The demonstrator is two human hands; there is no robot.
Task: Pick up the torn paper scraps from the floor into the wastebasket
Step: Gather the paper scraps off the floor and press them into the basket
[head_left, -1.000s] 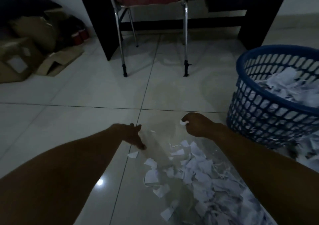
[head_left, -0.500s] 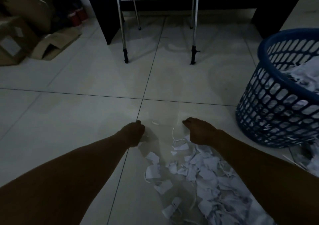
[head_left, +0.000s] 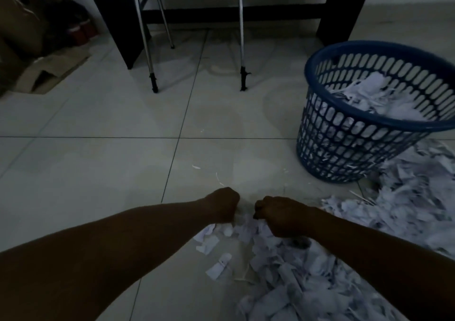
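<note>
Curled over the near edge of the paper scraps (head_left: 275,254), both the left hand (head_left: 222,205) and right hand (head_left: 280,216) were gathering a bunch, apparently gripping some, next needing a lift to the wastebasket (head_left: 369,123).

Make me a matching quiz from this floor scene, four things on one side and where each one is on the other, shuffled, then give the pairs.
Things
1. wastebasket
2. cardboard
3. chair legs
4. left hand

Places
A. far left, flat on the tiles
B. at the near edge of the paper scraps, beside the right hand
C. right side, part full of white paper
D. top centre, in front of the dark desk

Pairs: 1-C, 2-A, 3-D, 4-B
</note>
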